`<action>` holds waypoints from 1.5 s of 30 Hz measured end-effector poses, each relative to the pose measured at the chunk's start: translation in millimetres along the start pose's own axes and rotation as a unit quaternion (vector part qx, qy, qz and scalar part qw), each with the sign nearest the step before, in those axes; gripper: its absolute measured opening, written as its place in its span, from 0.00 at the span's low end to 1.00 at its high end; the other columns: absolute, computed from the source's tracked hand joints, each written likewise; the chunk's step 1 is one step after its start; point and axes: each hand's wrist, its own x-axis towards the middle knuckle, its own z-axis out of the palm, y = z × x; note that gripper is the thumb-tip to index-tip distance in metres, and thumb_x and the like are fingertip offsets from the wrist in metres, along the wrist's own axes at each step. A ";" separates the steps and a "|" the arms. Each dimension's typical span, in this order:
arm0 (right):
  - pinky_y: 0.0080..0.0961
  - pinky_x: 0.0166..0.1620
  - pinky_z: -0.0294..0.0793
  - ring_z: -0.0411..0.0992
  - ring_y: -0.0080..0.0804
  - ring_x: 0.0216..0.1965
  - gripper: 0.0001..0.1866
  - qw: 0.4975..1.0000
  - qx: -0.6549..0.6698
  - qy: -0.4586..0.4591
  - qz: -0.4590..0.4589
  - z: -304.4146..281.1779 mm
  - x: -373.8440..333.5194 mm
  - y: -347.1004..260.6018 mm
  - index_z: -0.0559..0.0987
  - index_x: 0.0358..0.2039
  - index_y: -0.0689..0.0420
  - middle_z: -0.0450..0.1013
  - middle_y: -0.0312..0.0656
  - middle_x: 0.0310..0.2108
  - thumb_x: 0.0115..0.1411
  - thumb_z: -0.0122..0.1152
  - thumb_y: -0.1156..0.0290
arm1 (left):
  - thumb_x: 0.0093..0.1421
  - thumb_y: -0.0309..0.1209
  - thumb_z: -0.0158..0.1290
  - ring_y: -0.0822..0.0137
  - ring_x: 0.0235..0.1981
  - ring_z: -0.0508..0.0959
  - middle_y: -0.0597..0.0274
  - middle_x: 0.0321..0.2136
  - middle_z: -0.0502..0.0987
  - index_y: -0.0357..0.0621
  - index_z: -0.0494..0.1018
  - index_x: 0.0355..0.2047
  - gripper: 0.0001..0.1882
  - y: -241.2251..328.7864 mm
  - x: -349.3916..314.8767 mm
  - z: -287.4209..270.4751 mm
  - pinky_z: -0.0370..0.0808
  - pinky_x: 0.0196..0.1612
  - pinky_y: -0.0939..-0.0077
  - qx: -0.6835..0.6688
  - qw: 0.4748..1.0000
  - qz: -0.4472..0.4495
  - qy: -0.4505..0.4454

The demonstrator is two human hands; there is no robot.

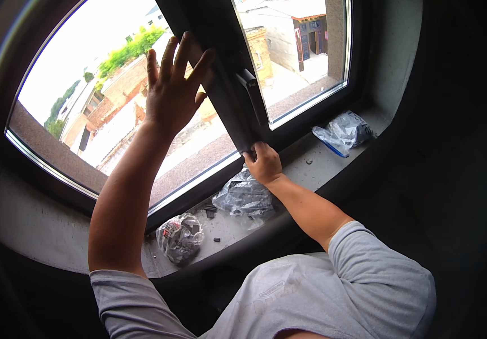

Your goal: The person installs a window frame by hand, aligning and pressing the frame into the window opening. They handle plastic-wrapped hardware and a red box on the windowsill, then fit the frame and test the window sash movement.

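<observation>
- Your right hand (pixel 263 164): fingertips curled out of sight by the dark window frame (pixel 226 96); whether you hold anything, cannot tell.
- Your left hand (pixel 173 93): palm hidden, turned toward the window; contact with glass or frame unclear.
- Window frame: top cut off by upper edge.
- Middle bag (pixel 245 195): contents masked by crumpled plastic.
- Left bag (pixel 180 237): dark pieces inside, kind indistinct.
- Right bag (pixel 349 131): contents obscured.
- Loose dark piece (pixel 217 239) on your sill: too small to identify.
- Your grey shirt (pixel 288 296): cropped by lower edge.
</observation>
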 end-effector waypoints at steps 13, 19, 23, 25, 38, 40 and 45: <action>0.39 0.36 0.77 0.75 0.43 0.33 0.18 0.993 0.032 0.018 0.112 2.9 -8.6 -20.8 0.74 0.37 0.54 0.73 0.40 0.29 0.50 0.73 0.70 | 0.48 0.46 0.72 0.48 0.71 0.54 0.49 0.72 0.50 0.67 0.65 0.65 0.43 -3.0 3.7 1.5 0.54 0.68 0.35 0.020 1.000 0.003 0.018; 0.40 0.37 0.76 0.75 0.42 0.34 0.17 0.993 0.014 0.022 0.115 -3.1 2.3 -26.5 0.75 0.36 0.54 0.73 0.40 0.30 0.49 0.74 0.69 | 0.47 0.47 0.72 0.45 0.71 0.54 0.48 0.71 0.52 0.64 0.70 0.59 0.38 -6.6 6.4 -6.1 0.58 0.66 0.34 0.055 0.998 0.009 0.020; 0.37 0.33 0.77 0.75 0.39 0.27 0.17 0.994 0.048 0.024 0.098 -2.1 3.9 -33.8 0.76 0.37 0.54 0.73 0.38 0.28 0.49 0.74 0.69 | 0.47 0.46 0.73 0.43 0.71 0.54 0.47 0.71 0.53 0.62 0.72 0.56 0.36 -10.4 2.8 -4.0 0.59 0.66 0.34 0.046 0.998 0.014 0.040; 0.35 0.31 0.77 0.74 0.37 0.23 0.16 0.994 0.060 0.042 0.085 -2.7 6.8 -36.1 0.76 0.37 0.55 0.74 0.37 0.27 0.50 0.73 0.70 | 0.47 0.46 0.73 0.42 0.71 0.54 0.47 0.70 0.54 0.61 0.73 0.54 0.34 -10.9 1.5 -5.6 0.58 0.66 0.33 0.048 0.998 0.012 0.042; 0.34 0.27 0.77 0.78 0.42 0.23 0.13 0.993 0.050 0.101 0.043 10.2 33.4 -44.5 0.76 0.34 0.57 0.77 0.42 0.23 0.54 0.72 0.69 | 0.51 0.47 0.70 0.42 0.72 0.51 0.46 0.71 0.52 0.66 0.72 0.59 0.34 -18.9 -5.7 -4.0 0.54 0.67 0.32 0.052 0.997 0.018 0.052; 0.37 0.27 0.78 0.79 0.46 0.23 0.12 0.992 0.075 0.088 0.053 7.0 36.5 -46.3 0.76 0.33 0.57 0.78 0.44 0.23 0.55 0.71 0.67 | 0.51 0.46 0.70 0.43 0.72 0.52 0.47 0.71 0.52 0.65 0.73 0.59 0.34 -21.3 -1.2 -2.3 0.54 0.67 0.32 0.041 0.998 0.024 0.051; 0.39 0.28 0.79 0.79 0.51 0.25 0.13 0.988 0.077 0.124 0.045 0.8 37.0 -42.8 0.74 0.31 0.57 0.78 0.47 0.23 0.55 0.72 0.67 | 0.52 0.44 0.69 0.49 0.72 0.54 0.49 0.71 0.52 0.64 0.73 0.57 0.32 -14.0 13.7 -6.1 0.54 0.69 0.35 0.002 0.999 0.015 0.036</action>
